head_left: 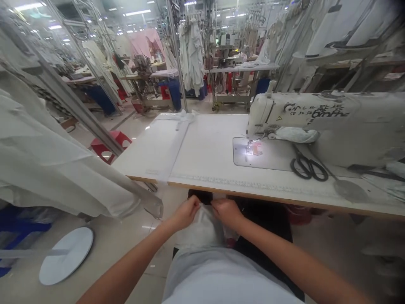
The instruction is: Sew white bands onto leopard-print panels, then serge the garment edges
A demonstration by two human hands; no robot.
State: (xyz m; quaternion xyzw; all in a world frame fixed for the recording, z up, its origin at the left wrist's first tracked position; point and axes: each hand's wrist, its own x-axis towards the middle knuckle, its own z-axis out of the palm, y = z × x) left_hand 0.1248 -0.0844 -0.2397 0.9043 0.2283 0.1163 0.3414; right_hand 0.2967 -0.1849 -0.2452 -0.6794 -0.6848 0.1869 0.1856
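Observation:
My left hand (186, 212) and my right hand (227, 212) meet in my lap, just below the front edge of the sewing table (202, 147). Both pinch a small bundle of white, partly see-through fabric (202, 230) that rests on my lap. The fingers of each hand are closed on its top edge. A white sewing machine (316, 122) stands on the right of the table, its needle light on over the metal plate (262, 154). A long white strip of cloth (172, 147) lies across the table's left part.
Black scissors (308, 166) lie on the table under the machine arm. White garments (47, 169) hang at my left. A round white base (66, 255) sits on the floor. A red stool (109, 143), more sewing stations and hanging clothes fill the back.

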